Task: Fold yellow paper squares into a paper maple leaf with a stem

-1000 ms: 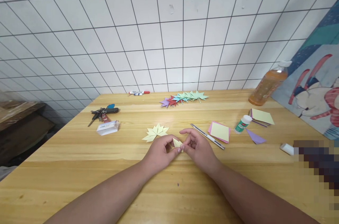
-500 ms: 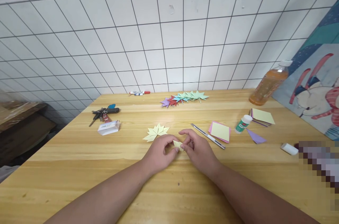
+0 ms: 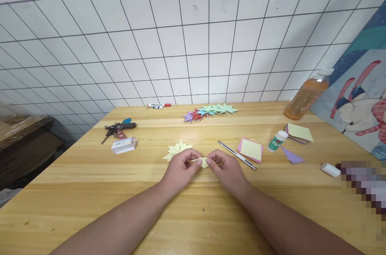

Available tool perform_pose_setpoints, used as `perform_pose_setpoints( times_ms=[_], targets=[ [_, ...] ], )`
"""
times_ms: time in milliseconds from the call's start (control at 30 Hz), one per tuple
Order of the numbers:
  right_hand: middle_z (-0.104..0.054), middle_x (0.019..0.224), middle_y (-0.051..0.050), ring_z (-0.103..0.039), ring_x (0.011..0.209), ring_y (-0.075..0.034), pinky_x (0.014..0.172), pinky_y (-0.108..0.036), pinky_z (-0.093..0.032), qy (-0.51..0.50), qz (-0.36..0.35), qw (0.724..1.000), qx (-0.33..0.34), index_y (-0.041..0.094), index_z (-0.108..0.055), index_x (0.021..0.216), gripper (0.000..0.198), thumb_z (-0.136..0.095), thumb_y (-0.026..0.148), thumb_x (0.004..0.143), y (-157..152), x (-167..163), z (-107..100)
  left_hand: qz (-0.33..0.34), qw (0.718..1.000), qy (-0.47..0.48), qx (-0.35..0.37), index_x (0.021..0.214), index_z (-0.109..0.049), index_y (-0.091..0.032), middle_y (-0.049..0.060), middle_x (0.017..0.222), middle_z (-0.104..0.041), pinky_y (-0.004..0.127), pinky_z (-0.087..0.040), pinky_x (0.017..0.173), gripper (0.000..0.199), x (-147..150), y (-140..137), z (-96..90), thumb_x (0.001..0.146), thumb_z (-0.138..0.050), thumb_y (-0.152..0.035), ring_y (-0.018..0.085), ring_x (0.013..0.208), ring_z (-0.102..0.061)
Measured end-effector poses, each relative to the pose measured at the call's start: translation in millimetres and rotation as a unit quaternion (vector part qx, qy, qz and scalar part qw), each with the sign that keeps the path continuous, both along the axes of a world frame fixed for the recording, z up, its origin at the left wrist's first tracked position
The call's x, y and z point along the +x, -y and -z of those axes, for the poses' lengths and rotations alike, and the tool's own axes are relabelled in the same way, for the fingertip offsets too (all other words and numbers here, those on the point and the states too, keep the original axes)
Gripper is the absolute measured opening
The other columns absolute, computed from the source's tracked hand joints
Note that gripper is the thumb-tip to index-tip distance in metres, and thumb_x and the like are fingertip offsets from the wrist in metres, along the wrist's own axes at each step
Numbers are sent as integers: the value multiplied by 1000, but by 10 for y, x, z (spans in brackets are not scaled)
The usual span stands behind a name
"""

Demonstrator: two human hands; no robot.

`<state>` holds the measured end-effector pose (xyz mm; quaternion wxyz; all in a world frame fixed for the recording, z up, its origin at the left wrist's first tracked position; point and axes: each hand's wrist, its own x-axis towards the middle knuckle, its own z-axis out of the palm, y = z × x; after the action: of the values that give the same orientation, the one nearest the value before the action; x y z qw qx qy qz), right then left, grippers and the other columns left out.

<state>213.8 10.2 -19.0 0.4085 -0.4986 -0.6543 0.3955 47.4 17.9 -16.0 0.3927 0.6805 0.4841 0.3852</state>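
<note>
A small folded piece of pale yellow paper is pinched between both hands, low over the wooden table. My left hand is closed on its left end. My right hand grips its right end between thumb and fingers. Just behind my left hand lies a yellow paper leaf with several points, its lower edge partly covered by that hand. To the right of my right hand are a slim utility knife and a small stack of yellow and pink paper squares.
Purple, red and green paper leaves line the back, near a marker. On the left are keys and a small white box. A glue stick, purple paper, more squares, a white cap and a bottle stand right.
My right hand's fingers have closed in on the paper and its raised index finger has come down. The paper now lies flatter and more stretched between both hands.
</note>
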Motion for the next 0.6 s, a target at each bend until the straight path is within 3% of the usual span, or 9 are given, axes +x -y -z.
perform_pose_setpoints(
  times_ms=[233,400,600],
  targets=[
    [-62,71,2,-55,62,-14,56,-24,-39,82,10,994,72,22,-54,82,10,-45,23,85,34,17,-29,35,988,-133,69,79,-61,-19,0,70,-60,24,-38,59,14,16,52,-26,77,-56,-32,14,64,-50],
    [-62,74,0,-56,65,-14,58,-24,-42,82,-5,993,85,22,-56,81,10,-46,23,84,51,9,-47,40,992,-110,52,80,-62,-19,0,70,-61,23,-39,58,18,25,54,-40,82,-51,-33,14,64,-53],
    [-65,84,-3,-61,72,-15,60,-25,-48,-48,3,999,-19,20,-58,97,19,-51,25,79,11,-19,2,-4,998,-50,23,82,-61,-19,0,70,-62,20,-40,55,14,12,38,41,80,-55,-32,12,62,-55]
  ],
)
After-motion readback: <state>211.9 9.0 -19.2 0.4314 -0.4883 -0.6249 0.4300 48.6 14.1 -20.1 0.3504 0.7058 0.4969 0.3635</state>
